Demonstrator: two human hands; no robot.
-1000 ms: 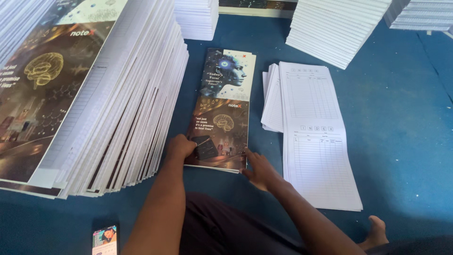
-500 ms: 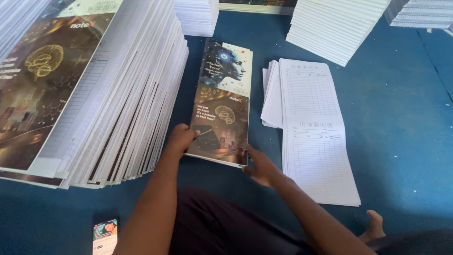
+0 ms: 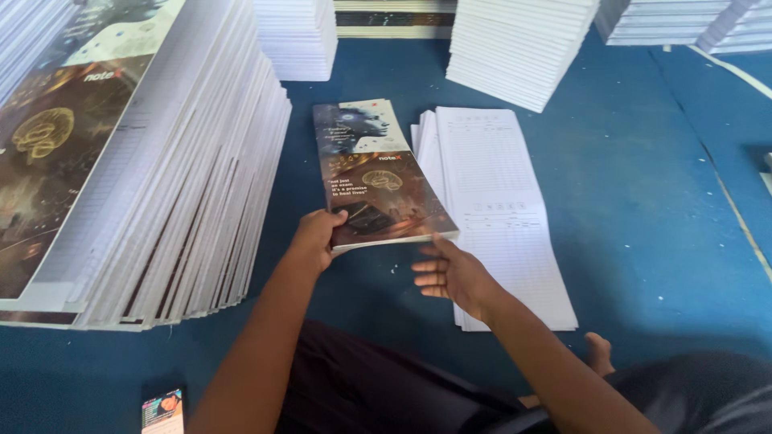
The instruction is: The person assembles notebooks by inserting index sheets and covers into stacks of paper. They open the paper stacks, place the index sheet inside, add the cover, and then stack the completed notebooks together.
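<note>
Your left hand (image 3: 316,237) grips the near left corner of the covered notebook bundle (image 3: 378,173), thumb on top, near end lifted off the blue floor (image 3: 643,201). Your right hand (image 3: 450,273) is open, fingers spread, just below the bundle's near right corner, touching it at most with a fingertip. Risk: a one-corner grip likely lets the bundle sag or fan out, and the glossy cover could slip. The loose ruled sheets (image 3: 490,201) lie just right of the bundle, partly under your right hand; a sweep could drag or crease them. The leaning stack (image 3: 161,177) left of your left hand looks tilted; bump it and it may slide. The phone (image 3: 163,411) lies near your left elbow.
</note>
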